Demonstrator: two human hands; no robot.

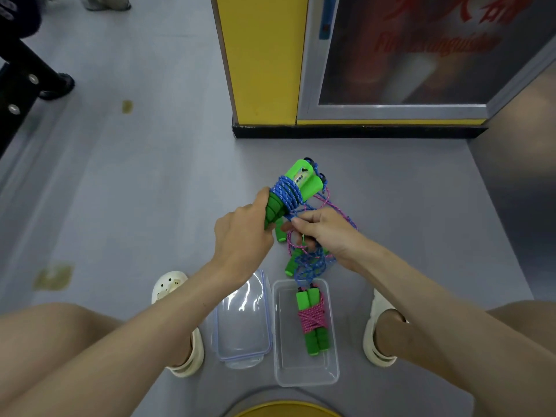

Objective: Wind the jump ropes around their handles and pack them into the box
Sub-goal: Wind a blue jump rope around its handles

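Blue rope (288,192) handles gripped by left hand (240,233)

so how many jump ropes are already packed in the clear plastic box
1: the pink-corded rope wound on green foam handles, lying lengthwise in the box. None looks hidden; the left hand grips the blue-corded rope.

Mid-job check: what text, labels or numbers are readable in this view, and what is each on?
"Fire extinguisher": red lettering on the cabinet door, blurred, a likely reading only.
The large red characters above it: cut off and blurred, unreadable.
The counter window on the green handle held by the left hand: too small to read.
No text visible on the box or lid.
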